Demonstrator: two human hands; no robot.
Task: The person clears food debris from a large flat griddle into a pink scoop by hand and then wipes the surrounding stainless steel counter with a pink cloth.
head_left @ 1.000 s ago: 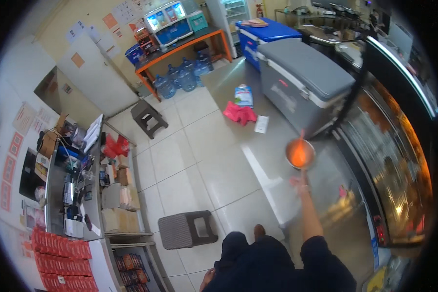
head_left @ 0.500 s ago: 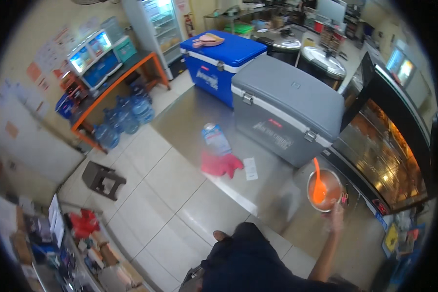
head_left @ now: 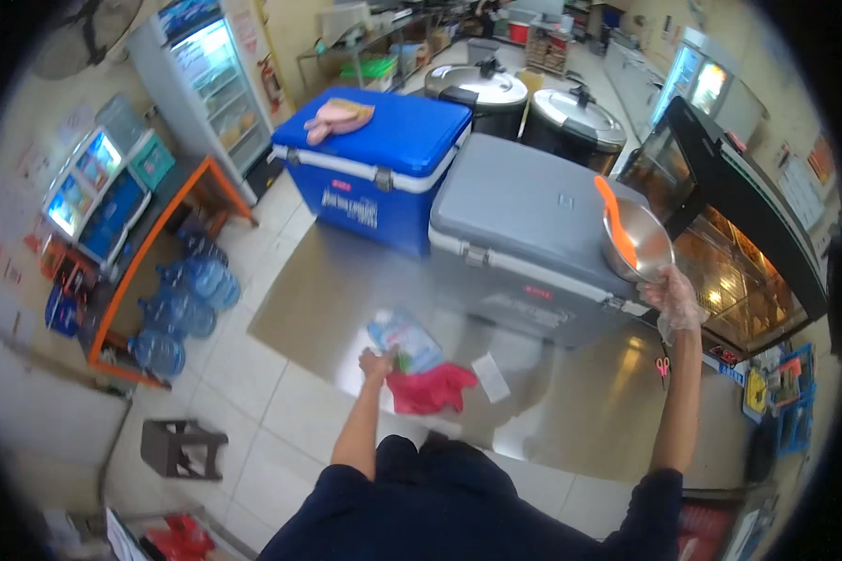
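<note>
My right hand (head_left: 674,297), in a clear plastic glove, grips the rim of a steel mixing bowl (head_left: 655,245). An orange ladle (head_left: 617,224) leans inside the bowl, its handle sticking up past the rim. The bowl is at the right end of the grey cooler (head_left: 533,201); I cannot tell whether it rests on the lid or hangs above it. My left hand (head_left: 376,363) has its fingers curled at the edge of a blue-and-clear plastic pack (head_left: 407,338) on the steel table. What it holds, if anything, cannot be made out. A crumpled red cloth (head_left: 430,389) lies just beside it.
A white paper slip (head_left: 490,377) and pink scissors (head_left: 663,368) lie on the steel table (head_left: 299,304). A blue cooler (head_left: 374,136) stands beside the grey one. To the right is a lit glass display warmer (head_left: 734,266); a dark stool (head_left: 182,449) stands on the floor at left.
My right hand has lifted the bowl and ladle from the table to the grey cooler's right end. My left hand has come into view at the plastic pack. The view has shifted.
</note>
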